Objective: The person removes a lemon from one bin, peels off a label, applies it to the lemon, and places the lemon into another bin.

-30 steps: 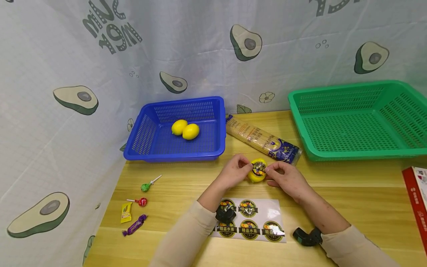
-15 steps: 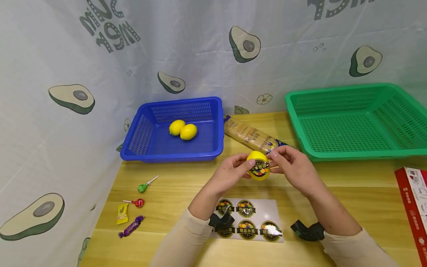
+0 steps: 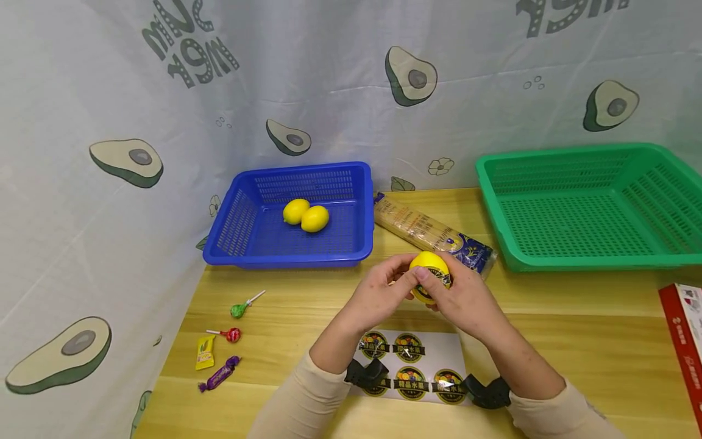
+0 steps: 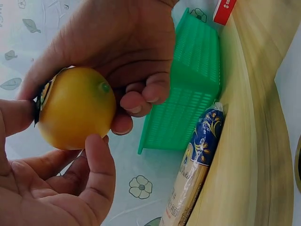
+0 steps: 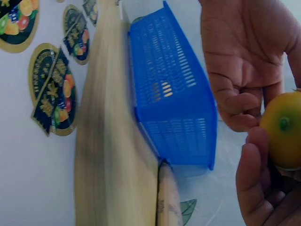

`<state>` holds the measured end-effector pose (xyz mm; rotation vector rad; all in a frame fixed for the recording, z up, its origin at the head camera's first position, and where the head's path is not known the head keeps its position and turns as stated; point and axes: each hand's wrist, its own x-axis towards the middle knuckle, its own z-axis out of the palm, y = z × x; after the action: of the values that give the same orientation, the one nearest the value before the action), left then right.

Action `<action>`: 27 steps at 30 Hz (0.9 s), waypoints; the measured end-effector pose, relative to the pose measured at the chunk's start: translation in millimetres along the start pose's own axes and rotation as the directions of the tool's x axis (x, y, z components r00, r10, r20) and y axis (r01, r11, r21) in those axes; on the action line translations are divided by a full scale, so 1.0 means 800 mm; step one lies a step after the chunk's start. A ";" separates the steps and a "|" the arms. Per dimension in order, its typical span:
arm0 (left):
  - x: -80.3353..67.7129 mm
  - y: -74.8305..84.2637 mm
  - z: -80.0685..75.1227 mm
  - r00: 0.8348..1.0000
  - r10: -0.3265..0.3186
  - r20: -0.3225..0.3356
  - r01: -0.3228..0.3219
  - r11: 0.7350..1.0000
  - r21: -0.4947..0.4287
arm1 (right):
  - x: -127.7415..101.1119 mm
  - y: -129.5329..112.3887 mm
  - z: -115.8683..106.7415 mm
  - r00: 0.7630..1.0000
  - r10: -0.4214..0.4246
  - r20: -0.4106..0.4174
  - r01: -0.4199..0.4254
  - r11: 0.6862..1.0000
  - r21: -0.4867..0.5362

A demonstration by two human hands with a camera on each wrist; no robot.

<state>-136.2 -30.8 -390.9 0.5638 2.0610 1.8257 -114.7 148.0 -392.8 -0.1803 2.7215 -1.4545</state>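
A yellow lemon (image 3: 429, 268) with a black round sticker (image 3: 439, 281) on its near side is held above the wooden table (image 3: 576, 317). My left hand (image 3: 392, 286) grips it from the left, the thumb lying across its front. From the right, my right hand (image 3: 460, 296) wraps its fingers round the fruit. The left wrist view shows the lemon (image 4: 75, 106) between both hands, with the sticker's edge (image 4: 44, 94) at its left. In the right wrist view only part of the lemon (image 5: 284, 136) appears. A sheet of matching stickers (image 3: 410, 364) lies under my wrists.
A blue basket (image 3: 241, 213) with two lemons (image 3: 306, 214) stands at the back left, a green basket (image 3: 587, 207) at the back right. A noodle pack (image 3: 433, 235) lies between them. Several sweets (image 3: 219, 341) lie at the left, a red box (image 3: 682, 341) at the right edge.
The lemon has risen off the table and turned, so less of its sticker shows. My right hand went from pinching at the sticker to wrapping round the lemon.
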 end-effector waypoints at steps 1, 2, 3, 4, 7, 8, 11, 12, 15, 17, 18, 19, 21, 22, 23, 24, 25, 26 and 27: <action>0.000 0.000 0.000 1.000 0.001 -0.002 -0.001 1.000 0.008 | 0.000 0.001 0.002 1.000 -0.009 -0.013 0.010 1.000 0.009; 0.000 0.000 0.000 1.000 0.002 -0.005 -0.002 1.000 0.018 | 0.000 0.003 0.004 0.999 -0.018 -0.028 0.019 1.000 0.013; 0.000 -0.001 0.000 1.000 0.004 -0.009 -0.004 1.000 0.028 | 0.000 0.004 0.006 0.998 -0.032 -0.045 0.033 0.999 0.017; 0.000 -0.001 0.000 1.000 0.006 -0.016 -0.005 0.999 0.041 | 0.000 0.006 0.008 0.997 -0.042 -0.059 0.044 0.999 0.032; 0.003 -0.004 0.000 0.999 0.014 -0.034 -0.011 0.997 0.082 | 0.001 0.011 0.015 0.993 -0.061 -0.096 0.068 0.995 0.068; 0.003 -0.005 0.000 0.999 0.015 -0.039 -0.011 0.996 0.094 | 0.001 0.012 0.016 0.993 -0.064 -0.102 0.073 0.994 0.084; 0.005 -0.007 -0.001 0.999 0.011 -0.051 -0.005 0.992 0.123 | 0.003 0.014 0.018 0.994 -0.045 -0.104 0.059 0.989 0.137; 0.005 -0.008 -0.001 0.998 0.010 -0.054 -0.002 0.992 0.130 | 0.004 0.014 0.018 0.994 -0.035 -0.103 0.050 0.988 0.148; 0.005 -0.008 -0.001 0.998 0.003 -0.061 0.005 0.990 0.141 | 0.006 0.014 0.017 0.995 0.004 -0.104 0.013 0.986 0.168; 0.005 -0.009 -0.001 0.998 0.003 -0.070 0.007 0.989 0.146 | 0.007 0.014 0.016 0.994 0.026 -0.106 -0.008 0.985 0.172; 0.005 -0.009 -0.001 0.997 0.002 -0.076 0.009 0.989 0.146 | 0.007 0.014 0.015 0.994 0.035 -0.105 -0.015 0.983 0.183; 0.005 -0.010 0.000 0.997 0.003 -0.082 0.009 0.989 0.146 | 0.008 0.014 0.015 0.994 0.043 -0.106 -0.022 0.981 0.191; 0.004 -0.010 0.002 0.995 0.008 -0.099 0.008 0.987 0.158 | 0.008 0.014 0.017 0.993 0.049 -0.106 -0.025 0.977 0.213; 0.004 -0.011 0.003 0.994 0.017 -0.107 0.003 0.983 0.181 | 0.008 0.013 0.018 0.993 0.046 -0.108 -0.020 0.972 0.232; 0.003 -0.011 0.005 0.993 0.030 -0.117 -0.004 0.977 0.214 | 0.007 0.013 0.020 0.993 0.043 -0.110 -0.015 0.969 0.246; 0.002 -0.011 0.007 0.991 0.042 -0.129 -0.008 0.968 0.252 | 0.006 0.013 0.023 0.993 0.038 -0.111 -0.008 0.967 0.256; 0.002 -0.011 0.008 0.988 0.057 -0.142 -0.012 0.954 0.300 | 0.005 0.012 0.026 0.993 0.030 -0.112 0.000 0.965 0.262; 0.002 -0.011 0.010 0.985 0.069 -0.156 -0.010 0.936 0.352 | 0.003 0.011 0.029 0.993 0.023 -0.115 0.009 0.963 0.271; 0.001 -0.012 0.012 0.983 0.078 -0.169 -0.004 0.916 0.401 | 0.002 0.011 0.031 0.993 0.014 -0.117 0.019 0.961 0.275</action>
<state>-133.0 -23.0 -401.5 0.5609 2.5917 1.5260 -114.3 131.8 -413.9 -0.0877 2.5638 -1.8803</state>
